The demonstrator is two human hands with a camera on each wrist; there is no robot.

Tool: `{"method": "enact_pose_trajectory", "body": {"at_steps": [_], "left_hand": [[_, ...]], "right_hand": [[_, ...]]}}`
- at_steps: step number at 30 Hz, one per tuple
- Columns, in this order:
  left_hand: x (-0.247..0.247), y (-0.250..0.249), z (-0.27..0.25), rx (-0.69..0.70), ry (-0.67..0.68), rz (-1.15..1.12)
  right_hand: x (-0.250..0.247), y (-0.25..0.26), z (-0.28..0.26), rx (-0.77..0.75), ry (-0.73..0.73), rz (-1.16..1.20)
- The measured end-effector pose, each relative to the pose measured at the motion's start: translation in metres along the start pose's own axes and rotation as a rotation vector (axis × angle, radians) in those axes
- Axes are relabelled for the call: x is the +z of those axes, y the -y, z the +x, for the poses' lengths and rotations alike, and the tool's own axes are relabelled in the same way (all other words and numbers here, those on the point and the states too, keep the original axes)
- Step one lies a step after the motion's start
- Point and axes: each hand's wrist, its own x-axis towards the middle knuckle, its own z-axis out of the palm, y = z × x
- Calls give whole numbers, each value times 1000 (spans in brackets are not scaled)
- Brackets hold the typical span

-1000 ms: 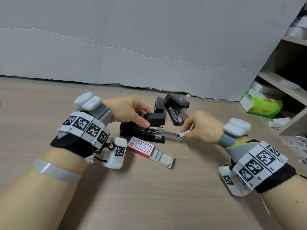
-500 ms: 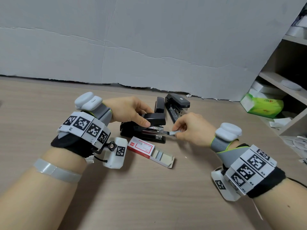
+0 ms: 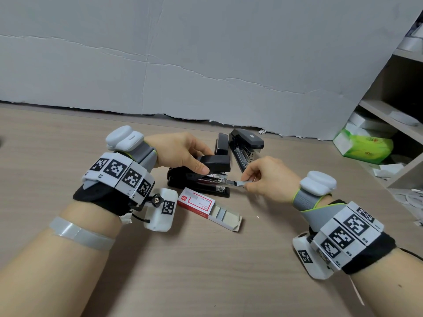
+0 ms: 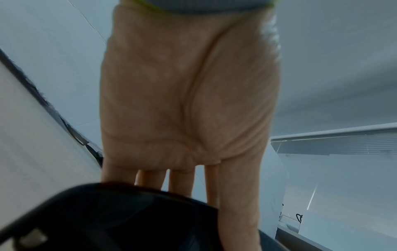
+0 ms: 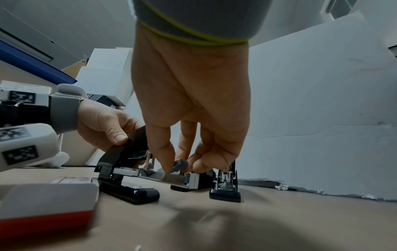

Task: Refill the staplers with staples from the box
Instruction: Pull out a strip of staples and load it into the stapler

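Observation:
A black stapler point(image 3: 199, 186) lies open on the wooden table. My left hand point(image 3: 199, 166) grips its lifted top cover point(image 3: 215, 162), thumb on the near side. That cover point(image 4: 107, 219) fills the bottom of the left wrist view. My right hand point(image 3: 246, 182) pinches a short grey strip of staples point(image 5: 180, 165) over the front end of the metal magazine rail point(image 5: 171, 178). The red and white staple box point(image 3: 196, 203) lies just in front of the stapler, its inner tray point(image 3: 227, 217) slid out to the right.
Two more black staplers point(image 3: 222, 145) point(image 3: 246, 145) lie behind the open one, the right one with its cover up. A crumpled white sheet point(image 3: 206, 65) backs the table. Shelves with a green tissue pack point(image 3: 364, 148) stand at the right.
My right hand has moved left along the magazine rail with the staple strip, closer to the stapler's body. My left hand keeps the cover lifted in the same place.

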Motion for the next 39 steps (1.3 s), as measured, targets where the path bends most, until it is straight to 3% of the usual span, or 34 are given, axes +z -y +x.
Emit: {"method": "enact_pose_trajectory", "body": {"at_steps": [9, 16, 22, 39], "left_hand": [[0, 0, 1, -13, -2, -1], [0, 3, 2, -13, -15, -24], [0, 5, 3, -11, -22, -47], [2, 12, 6, 25, 21, -212]], "right_hand": [[-3, -4, -3, 29, 78, -63], [-3, -20, -12, 255, 178, -2], [5, -3, -13, 126, 207, 147], [14, 22, 10, -41, 186, 9]]}}
